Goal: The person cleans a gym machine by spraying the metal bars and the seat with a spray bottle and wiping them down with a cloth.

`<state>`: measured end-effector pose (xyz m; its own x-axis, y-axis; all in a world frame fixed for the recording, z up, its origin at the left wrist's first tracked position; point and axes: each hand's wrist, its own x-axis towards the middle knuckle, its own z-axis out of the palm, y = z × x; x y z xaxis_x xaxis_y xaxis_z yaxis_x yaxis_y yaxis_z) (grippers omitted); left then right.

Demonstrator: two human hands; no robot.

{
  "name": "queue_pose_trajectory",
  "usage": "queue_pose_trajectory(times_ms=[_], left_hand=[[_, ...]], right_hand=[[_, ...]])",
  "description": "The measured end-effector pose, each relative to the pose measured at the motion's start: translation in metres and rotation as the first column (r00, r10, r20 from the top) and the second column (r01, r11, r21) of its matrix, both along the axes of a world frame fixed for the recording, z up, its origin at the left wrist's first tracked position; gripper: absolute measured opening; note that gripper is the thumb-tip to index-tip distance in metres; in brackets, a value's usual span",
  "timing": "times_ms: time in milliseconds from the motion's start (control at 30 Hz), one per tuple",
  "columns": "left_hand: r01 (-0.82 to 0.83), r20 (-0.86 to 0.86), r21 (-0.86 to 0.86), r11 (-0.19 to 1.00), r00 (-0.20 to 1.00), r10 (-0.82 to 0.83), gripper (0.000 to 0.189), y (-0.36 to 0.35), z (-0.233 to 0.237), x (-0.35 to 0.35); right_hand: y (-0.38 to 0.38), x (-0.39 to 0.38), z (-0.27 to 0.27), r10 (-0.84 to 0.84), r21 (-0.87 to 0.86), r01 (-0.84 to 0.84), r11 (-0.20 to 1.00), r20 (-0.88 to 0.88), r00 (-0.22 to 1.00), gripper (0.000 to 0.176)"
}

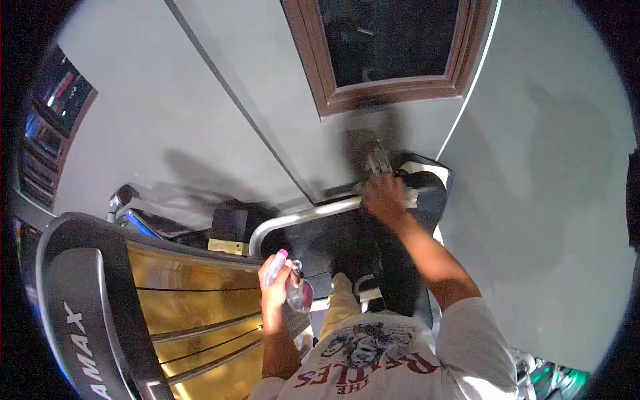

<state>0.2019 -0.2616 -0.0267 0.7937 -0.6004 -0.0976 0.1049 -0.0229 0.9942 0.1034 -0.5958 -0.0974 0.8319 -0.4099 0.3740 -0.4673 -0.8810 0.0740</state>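
Observation:
My left hand (275,279) is wrapped around a clear spray bottle (299,297) with a pink-tipped nozzle (283,254). It is held at waist height beside the gold-coloured panel of a gym machine (200,273). Stretched out to the far side, my right hand (385,197) is curled at the end of a silver frame tube (313,215), close to the wall. A pale grey, crumpled-looking piece (379,159) shows just past its fingers. Blur and the back of the hand hide what the fingers grip.
A grey wall (547,200) with a brown-framed window (393,100) stands close in front. On the left is the machine's dark end cover (83,300) with white lettering. A black pad (333,243) lies between my arms. Behind the panel sits a dark box-shaped part (230,223).

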Motion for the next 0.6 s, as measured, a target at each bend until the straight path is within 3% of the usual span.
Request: queue_pose_trajectory(times_ms=[67,100,167,267,367,400,433,467,500,533,600], left_hand=[[-0.011,-0.026,0.012,1.0,1.0,0.011,0.011,0.003,-0.003,0.001],[-0.047,-0.02,0.013,0.999,0.999,0.047,0.01,0.006,-0.004,0.001],[-0.059,-0.05,0.028,0.998,0.997,0.06,0.01,0.011,-0.002,0.0],[-0.006,-0.055,-0.003,1.0,0.998,0.005,0.012,0.018,-0.023,0.005],[-0.027,-0.066,0.043,0.999,0.997,0.029,0.014,0.008,-0.017,0.001],[-0.011,-0.078,0.054,0.998,0.997,0.016,0.016,0.003,-0.014,-0.002],[0.057,-0.076,0.078,0.995,0.996,-0.051,0.015,0.003,-0.022,0.003],[0.066,-0.082,0.071,0.995,0.995,-0.06,0.015,-0.002,-0.024,0.002],[0.073,-0.086,0.062,0.995,0.994,-0.067,0.015,-0.011,-0.024,0.001],[0.095,-0.068,0.051,0.994,0.993,-0.092,0.015,-0.02,-0.023,0.0],[0.134,-0.055,0.038,0.99,0.99,-0.132,0.016,-0.035,-0.021,-0.007]], right_hand=[[-0.053,-0.035,-0.004,-0.35,0.1,0.348,0.932,0.003,0.937,0.038],[-0.07,-0.066,-0.002,-0.463,0.406,0.297,0.864,0.409,0.787,0.041],[-0.112,-0.101,-0.025,-0.666,0.393,0.539,0.745,0.406,0.626,0.033],[-0.152,-0.129,-0.074,-0.811,0.759,0.425,0.493,0.224,0.54,0.035],[-0.125,-0.1,-0.05,-0.632,0.477,0.42,0.772,0.51,0.583,0.032],[-0.109,-0.087,-0.025,-0.501,0.334,0.377,0.864,0.504,0.703,0.028],[-0.08,-0.072,0.018,-0.39,0.337,0.252,0.907,0.447,0.805,0.029],[-0.061,-0.056,0.022,-0.278,0.327,0.165,0.931,0.338,0.899,0.026],[-0.046,-0.037,0.018,-0.105,0.104,0.089,0.991,0.167,0.98,0.021],[-0.023,-0.019,0.012,-0.07,0.015,0.068,0.998,0.135,0.988,0.019],[0.005,-0.003,0.003,0.142,0.093,-0.155,0.983,0.13,0.981,0.02]])
